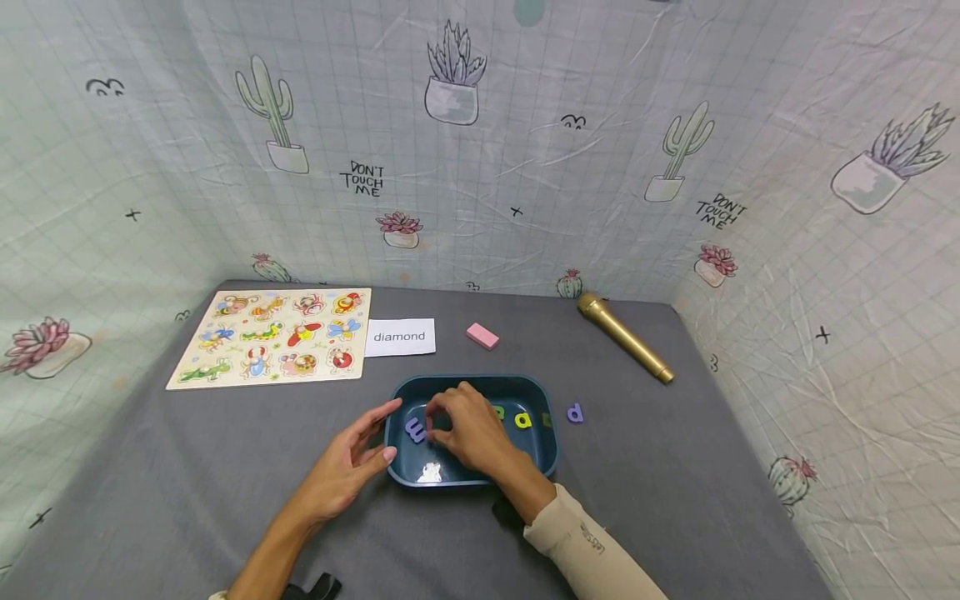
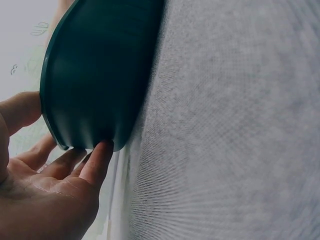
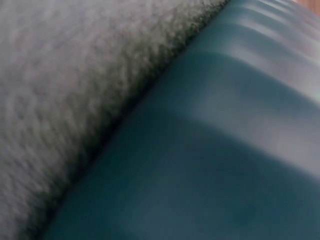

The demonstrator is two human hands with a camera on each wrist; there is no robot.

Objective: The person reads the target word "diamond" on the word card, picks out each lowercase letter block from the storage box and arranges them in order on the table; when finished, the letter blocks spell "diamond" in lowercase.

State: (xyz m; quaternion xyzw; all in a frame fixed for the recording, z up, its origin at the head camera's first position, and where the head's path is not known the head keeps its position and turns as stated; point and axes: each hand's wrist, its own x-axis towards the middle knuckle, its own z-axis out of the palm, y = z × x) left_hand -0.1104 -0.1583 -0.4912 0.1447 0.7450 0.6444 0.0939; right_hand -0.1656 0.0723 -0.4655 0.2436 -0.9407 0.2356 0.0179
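Note:
In the head view a dark teal tray [image 1: 465, 482] lies on the grey cloth. My left hand [image 1: 347, 467] is at its left end, thumb and fingertips touching the rim and outer wall; the left wrist view shows the fingers [image 2: 100, 165] mostly straight against it. My right hand [image 1: 468, 425] reaches inside and pinches a small pinkish piece [image 1: 429, 425] of unclear shape. Next to that lies a purple letter [image 1: 415, 430]. Further right in the tray are a green letter [image 1: 499, 412], partly hidden by the hand, and a yellow "a" [image 1: 522, 421]. The right wrist view shows only the tray's outer wall [image 3: 200, 165] and cloth.
A purple "d" [image 1: 575, 413] lies just right of the tray. Behind are an insect picture board [image 1: 236, 352], a card reading "diamond" [image 1: 400, 337], a pink block [image 1: 482, 336] and a gold microphone [image 1: 626, 340]. A patterned curtain [image 1: 510, 183] hangs around the table.

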